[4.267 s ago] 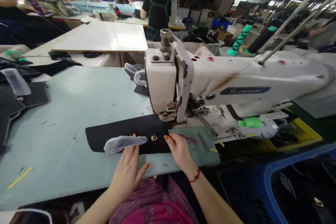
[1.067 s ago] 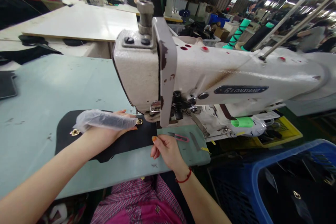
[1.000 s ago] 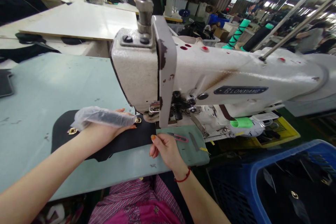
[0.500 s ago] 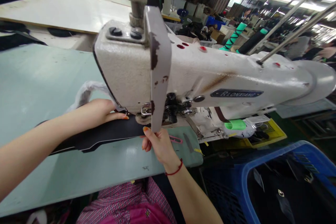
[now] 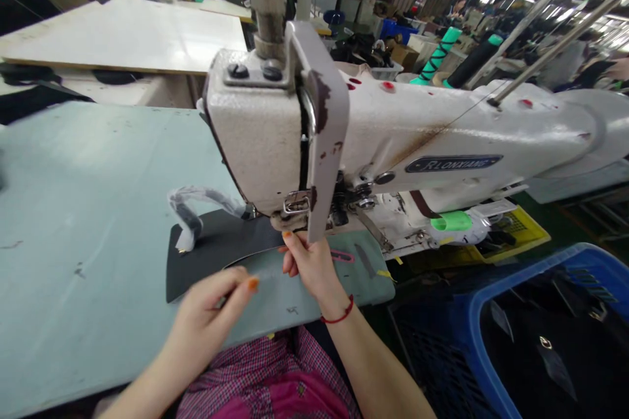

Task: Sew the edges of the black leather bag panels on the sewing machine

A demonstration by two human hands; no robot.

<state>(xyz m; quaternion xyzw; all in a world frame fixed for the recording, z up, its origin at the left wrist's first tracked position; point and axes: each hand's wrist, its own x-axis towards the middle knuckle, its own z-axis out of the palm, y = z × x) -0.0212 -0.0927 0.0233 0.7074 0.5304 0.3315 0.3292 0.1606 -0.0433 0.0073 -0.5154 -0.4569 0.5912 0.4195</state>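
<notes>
A flat black leather-like piece (image 5: 211,249) lies on the pale green table (image 5: 88,196), its right end under the presser foot of the white sewing machine (image 5: 393,137). A plastic-wrapped strap (image 5: 189,209) arches up from its left part. My left hand (image 5: 211,314) is closed in a pinch at the piece's near edge, thumb against fingertip. My right hand (image 5: 309,262) is just under the machine head with curled fingers gripping the piece beside the needle. It has a red string at the wrist.
Pink thread snips (image 5: 341,255) lie on the table right of my right hand. A blue crate (image 5: 540,327) with black parts stands at lower right. A green spool (image 5: 452,219) sits by the machine base. A white board (image 5: 128,33) and a person in black are behind.
My left hand has left the top of the piece beside the machine head and come back to its near edge. The piece has shifted, and the wrapped strap now stands uncovered.
</notes>
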